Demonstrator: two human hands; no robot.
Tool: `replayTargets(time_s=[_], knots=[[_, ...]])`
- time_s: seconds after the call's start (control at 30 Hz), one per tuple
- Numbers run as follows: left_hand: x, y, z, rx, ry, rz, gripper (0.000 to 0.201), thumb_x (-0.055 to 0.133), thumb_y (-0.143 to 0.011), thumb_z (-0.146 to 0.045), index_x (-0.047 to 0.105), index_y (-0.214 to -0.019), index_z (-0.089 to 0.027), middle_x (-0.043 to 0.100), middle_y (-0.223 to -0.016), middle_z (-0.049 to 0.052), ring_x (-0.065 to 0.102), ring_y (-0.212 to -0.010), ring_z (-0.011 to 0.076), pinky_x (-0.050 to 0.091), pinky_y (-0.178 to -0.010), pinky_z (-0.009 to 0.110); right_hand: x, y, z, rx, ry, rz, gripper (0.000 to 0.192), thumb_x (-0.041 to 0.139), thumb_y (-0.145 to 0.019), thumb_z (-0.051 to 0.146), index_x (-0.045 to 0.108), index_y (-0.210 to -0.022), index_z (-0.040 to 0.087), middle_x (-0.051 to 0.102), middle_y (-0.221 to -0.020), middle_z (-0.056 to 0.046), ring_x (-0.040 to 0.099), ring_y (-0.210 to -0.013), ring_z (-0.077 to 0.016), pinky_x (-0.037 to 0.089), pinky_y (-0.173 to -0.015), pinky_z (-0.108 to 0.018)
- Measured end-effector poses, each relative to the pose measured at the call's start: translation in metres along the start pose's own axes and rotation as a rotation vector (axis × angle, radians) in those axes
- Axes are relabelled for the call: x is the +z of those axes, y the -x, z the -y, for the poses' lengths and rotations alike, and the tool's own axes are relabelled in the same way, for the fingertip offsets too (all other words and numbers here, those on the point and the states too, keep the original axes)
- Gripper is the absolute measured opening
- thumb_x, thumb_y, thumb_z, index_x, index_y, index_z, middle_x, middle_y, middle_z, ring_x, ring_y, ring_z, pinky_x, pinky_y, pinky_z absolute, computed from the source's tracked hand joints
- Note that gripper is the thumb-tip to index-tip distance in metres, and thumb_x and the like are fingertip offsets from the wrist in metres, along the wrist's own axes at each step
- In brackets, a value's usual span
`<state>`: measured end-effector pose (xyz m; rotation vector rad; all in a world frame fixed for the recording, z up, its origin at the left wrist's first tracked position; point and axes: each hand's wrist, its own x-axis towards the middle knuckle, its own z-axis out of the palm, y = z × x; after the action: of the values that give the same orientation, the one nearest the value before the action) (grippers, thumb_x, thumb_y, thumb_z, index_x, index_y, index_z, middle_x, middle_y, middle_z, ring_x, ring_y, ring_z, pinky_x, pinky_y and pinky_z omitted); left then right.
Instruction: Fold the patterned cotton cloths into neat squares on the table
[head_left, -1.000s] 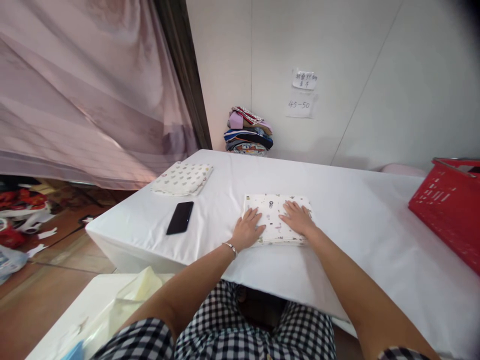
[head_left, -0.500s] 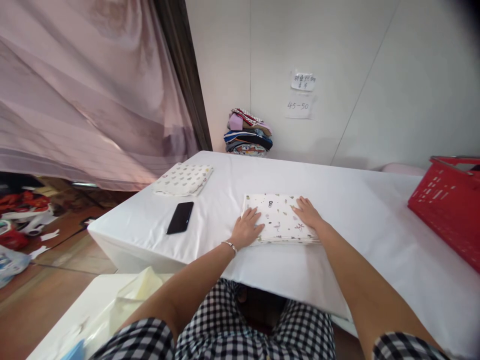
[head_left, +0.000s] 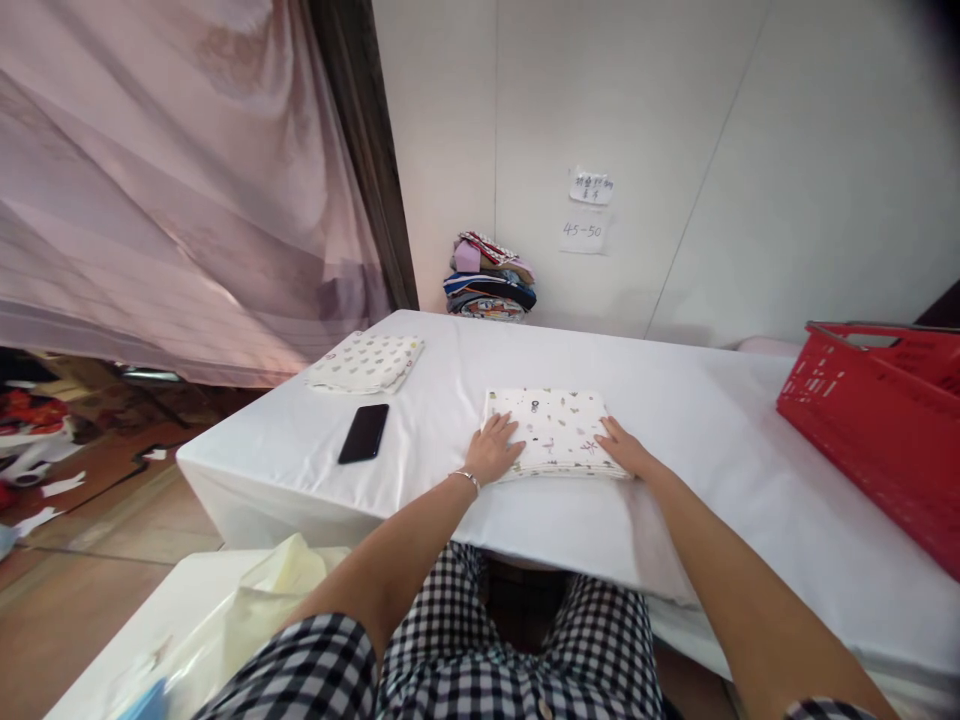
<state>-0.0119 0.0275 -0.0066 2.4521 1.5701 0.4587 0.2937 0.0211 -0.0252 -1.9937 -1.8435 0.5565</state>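
Grip, left: left hand [head_left: 493, 452] lies flat, palm down, fingers spread on the near-left corner of the folded cloth [head_left: 553, 432]; pressing, nothing clenched or pinched.
Grip, right: right hand [head_left: 625, 452] also flat and released, fingers resting on the near-right edge of the same cloth; no closure around anything.
Cloth position: white with small printed figures, folded into a neat rectangle, lying flat on the white-covered bench [head_left: 712, 440], roughly centre, close to the near edge.
Handling: looks soft, light and limp, several layers thick; my read is it will sag and unfold if lifted by one corner. Better to take it along both short sides, or slide a palm under the stack. Not fragile; may slide on the bench cover.
Nearby: black phone [head_left: 364, 432] left of the cloth, apart from it; second folded cloth [head_left: 366, 361], dotted print, further left toward the far corner.
Far edge: stack of folded fabrics [head_left: 489, 284] against the wall, below two paper notes [head_left: 587, 208].
Right: red basket [head_left: 877, 420] on the bench, well apart from the hands, cut off by the frame edge; contents not visible.
Left: pink curtain [head_left: 172, 200] hangs over a cluttered floor.
Hidden: underside and layer count of the cloth not visible; thumbs partly out of sight; upper note illegible; pale yellow item [head_left: 262, 600] at lower left not identifiable.
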Motion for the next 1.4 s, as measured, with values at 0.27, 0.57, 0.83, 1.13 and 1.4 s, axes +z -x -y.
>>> replayTargets(time_s=[0.27, 0.57, 0.83, 1.13, 1.4], knots=[[0.001, 0.004, -0.001, -0.033, 0.041, -0.094, 0.041, 0.040, -0.088, -0.039, 0.050, -0.124, -0.022, 0.036, -0.143, 0.006, 0.026, -0.134, 0.0212, 0.031, -0.104, 0.043, 0.009, 0.037, -0.002, 0.002, -0.083, -0.126, 0.054, 0.034, -0.086, 0.045, 0.040, -0.135, 0.022, 0.037, -0.142, -0.003, 0.032, -0.131, -0.0212, 0.027, -0.108, -0.039], [0.005, 0.015, -0.007, -0.337, 0.151, -0.230, 0.054, 0.047, -0.083, -0.037, 0.041, -0.130, -0.012, 0.028, -0.145, 0.017, 0.031, -0.131, 0.0288, 0.033, -0.102, 0.043, 0.019, 0.070, 0.003, -0.039, -0.138, -0.328, 0.049, 0.028, -0.088, 0.043, 0.052, -0.125, 0.022, 0.049, -0.132, -0.003, 0.041, -0.125, -0.0194, 0.030, -0.107, -0.038], [0.008, 0.031, 0.011, -0.207, 0.224, -0.302, 0.049, 0.045, -0.084, -0.031, 0.039, -0.131, -0.015, 0.041, -0.137, 0.013, 0.039, -0.127, 0.0250, 0.034, -0.105, 0.040, 0.001, 0.086, -0.002, -0.020, -0.192, -0.234, 0.044, 0.038, -0.083, 0.035, 0.057, -0.121, 0.023, 0.055, -0.127, -0.002, 0.048, -0.119, -0.0203, 0.034, -0.105, -0.039], [-0.016, 0.060, 0.051, 0.200, 0.103, -0.126, 0.044, 0.033, -0.082, -0.008, 0.054, -0.119, -0.019, 0.044, -0.137, 0.006, 0.048, -0.120, 0.0168, 0.039, -0.102, 0.033, -0.013, 0.106, -0.026, -0.278, 0.155, -0.024, 0.055, 0.043, -0.073, 0.016, 0.052, -0.127, 0.024, 0.046, -0.136, -0.004, 0.044, -0.123, -0.0225, 0.038, -0.101, -0.039], [-0.037, 0.065, 0.058, 0.371, -0.054, 0.027, 0.064, 0.041, -0.073, -0.006, 0.040, -0.134, -0.026, 0.037, -0.142, 0.004, 0.040, -0.126, 0.0191, 0.037, -0.101, 0.038, -0.019, 0.096, -0.022, -0.635, 0.396, -0.093, 0.057, 0.041, -0.079, 0.012, 0.040, -0.134, 0.027, 0.036, -0.143, -0.004, 0.034, -0.130, -0.0213, 0.036, -0.103, -0.044]])
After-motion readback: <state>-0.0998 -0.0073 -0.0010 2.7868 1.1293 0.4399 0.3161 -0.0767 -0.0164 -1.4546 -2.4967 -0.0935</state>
